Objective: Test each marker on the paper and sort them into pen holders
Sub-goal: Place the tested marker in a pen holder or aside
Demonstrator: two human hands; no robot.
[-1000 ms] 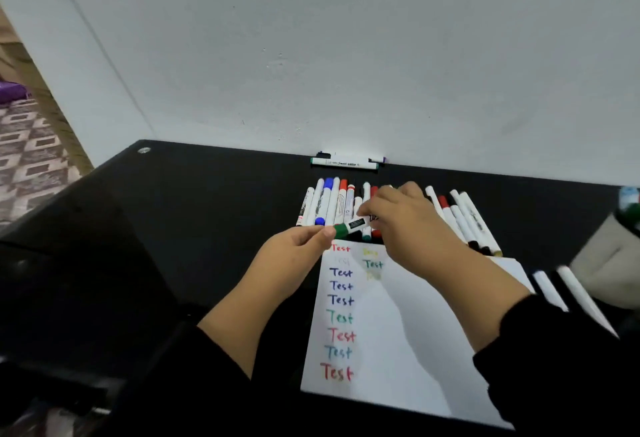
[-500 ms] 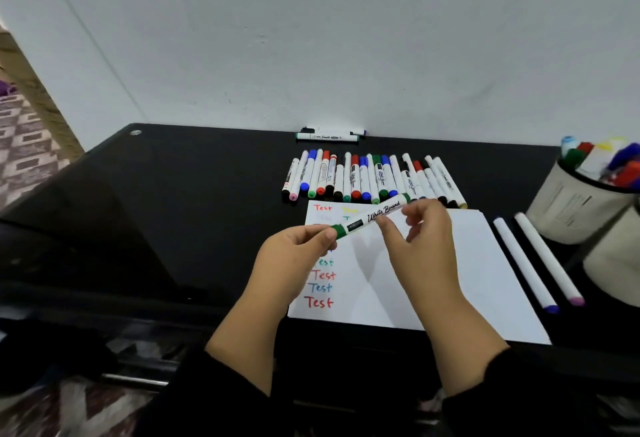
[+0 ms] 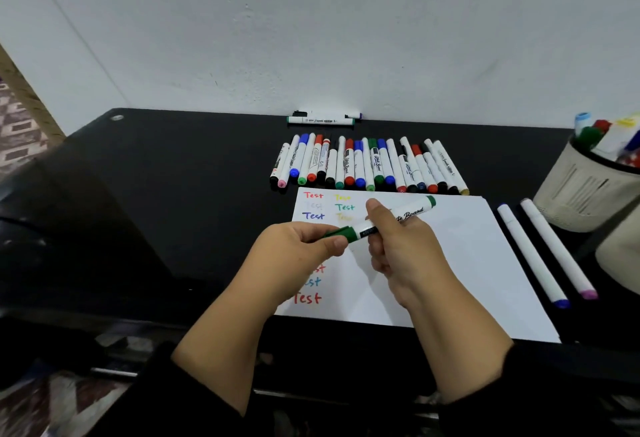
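marker in hand: green whiteboard marker (image 3: pixel 408 214), white barrel w/ black script "…te Board", green end plug up-right, green cap (image 3: pixel 341 233) down-left, black label band next to cap. Held tilted above the paper, not touching it.
left hand: left hand (image 3: pixel 298 246) curled round the green cap, thumb on top near cap/barrel joint.
right hand: right hand (image 3: pixel 403 246) grips the barrel mid-length, thumb up over it, other fingers curled under.
cap state: cap looks seated on barrel; can't tell if any gap.
paper: white sheet (image 3: pixel 467 263) flat on black worktop (image 3: pixel 173 194), under both hands. "Test" written in 2 columns: left col red, faint grey, blue at top, then 3 partly hidden by the left hand, lowest is red; right col yellow, green, faint yellow.
marker row: row of markers (image 3: pixel 367 166) lying side by side just behind paper's far edge, approx 20, white barrels, caps red/blue/green/black/pink/yellow. Exact count unclear, they overlap.
back markers: 2 markers (image 3: pixel 322 118) lying crosswise against the wall, behind the row.
right-side markers: 2 slim white markers (image 3: pixel 543 249) on worktop just right of paper, one blue tip, one purple tip.
pen holders: 2 beige holders at right edge; far holder (image 3: pixel 581 191) has several markers standing in it, near holder (image 3: pixel 623 249) cut off by frame, contents not visible.
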